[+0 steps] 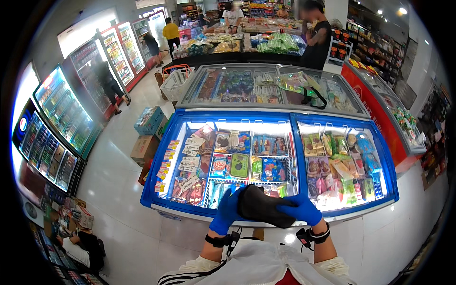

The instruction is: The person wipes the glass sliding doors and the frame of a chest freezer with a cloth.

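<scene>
A dark cloth (263, 206), bunched and folded, is held between my two hands above the front edge of a blue-framed chest freezer (224, 115). My left hand (228, 208), in a blue glove, grips its left end. On the right end, my right hand (302, 209) pinches it, gloved in blue too. Beneath the freezer's glass top (274, 124) lie wrapped ice creams (272, 169) in wire baskets, and a green tub (239, 165). Handwritten paper tags (190, 160) sit at the left side of the freezer.
A second chest freezer (235, 66) adjoins behind, with a shiny bag (295, 80) on its lid. Cardboard boxes (144, 146) stand at the left, below a white basket (176, 83). A red freezer (377, 117) borders the right. Several people are around; one person (317, 39) stands behind the freezers.
</scene>
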Motion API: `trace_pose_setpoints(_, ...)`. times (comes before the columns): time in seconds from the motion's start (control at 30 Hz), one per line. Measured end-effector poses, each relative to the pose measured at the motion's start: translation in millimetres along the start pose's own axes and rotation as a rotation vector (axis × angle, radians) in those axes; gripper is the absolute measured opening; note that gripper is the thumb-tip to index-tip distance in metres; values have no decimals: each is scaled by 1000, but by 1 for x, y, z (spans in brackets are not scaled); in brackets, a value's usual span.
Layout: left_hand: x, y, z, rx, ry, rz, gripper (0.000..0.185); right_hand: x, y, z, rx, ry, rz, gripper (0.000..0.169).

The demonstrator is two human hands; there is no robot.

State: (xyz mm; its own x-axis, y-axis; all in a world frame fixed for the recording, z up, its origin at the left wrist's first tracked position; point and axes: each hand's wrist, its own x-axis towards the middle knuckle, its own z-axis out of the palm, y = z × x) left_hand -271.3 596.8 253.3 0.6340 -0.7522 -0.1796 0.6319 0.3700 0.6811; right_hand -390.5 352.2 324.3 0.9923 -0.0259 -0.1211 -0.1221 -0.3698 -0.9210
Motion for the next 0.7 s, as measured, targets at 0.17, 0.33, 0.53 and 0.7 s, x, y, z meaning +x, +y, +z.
trace_pose_setpoints(0.17, 22, -20, 32, 1013, -103, 364, 92, 15, 3, -13, -329, -258, -172, 34)
trace_pose_setpoints(0.33, 21, -2, 47, 899, -345, -13, 55, 21, 1, -30, -434, -460, -72, 34)
trace_pose_setpoints(0.53, 21, -13, 32, 1122, -261, -104, 35, 17, 40, -44, -337, -322, -89, 36)
trace_pose_setpoints(0.7, 5, -7, 16, 1090, -9, 76, 25, 27, 107, -67, -543, -190, -134, 28)
